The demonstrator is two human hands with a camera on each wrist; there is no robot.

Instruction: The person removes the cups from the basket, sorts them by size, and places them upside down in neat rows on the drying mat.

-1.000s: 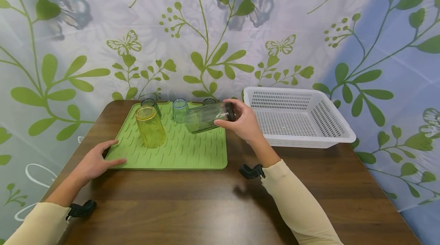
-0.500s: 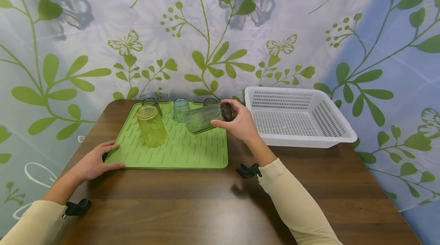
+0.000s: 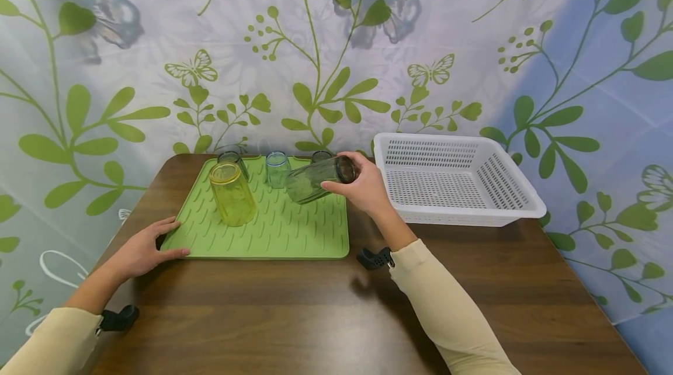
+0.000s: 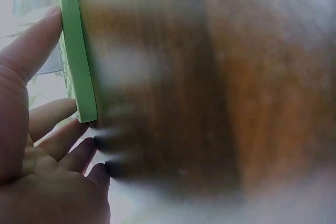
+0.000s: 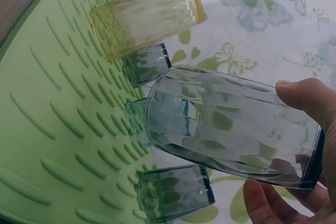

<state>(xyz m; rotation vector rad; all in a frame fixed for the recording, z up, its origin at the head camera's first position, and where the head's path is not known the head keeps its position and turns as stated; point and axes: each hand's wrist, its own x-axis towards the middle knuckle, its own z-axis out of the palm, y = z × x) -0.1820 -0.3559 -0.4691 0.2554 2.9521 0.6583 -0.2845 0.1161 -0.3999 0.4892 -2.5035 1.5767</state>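
Note:
My right hand (image 3: 368, 185) grips a grey drinking glass (image 3: 312, 181) near its thick, dark base end. The glass lies tilted almost sideways above a green drying mat (image 3: 284, 238), its other end pointing left. In the right wrist view, thumb and fingers sit on opposite sides of the glass (image 5: 226, 124). At the mat's front left corner my left hand (image 3: 142, 249) is spread, thumb on the front edge and fingers at the left edge. On the mat stand a tall yellow glass (image 3: 233, 200), a small blue glass (image 3: 276, 172) and two small grey glasses, partly hidden behind others.
A white perforated plastic basket (image 3: 462, 214) stands at the back right of the wooden table (image 3: 315, 316), just right of my right hand. Behind the table hangs a leaf-patterned cloth (image 3: 347, 65).
My right hand and the grey glass have shifted very slightly, with the glass turning a little. The left hand stays at the mat's corner. Nothing was put down or picked up.

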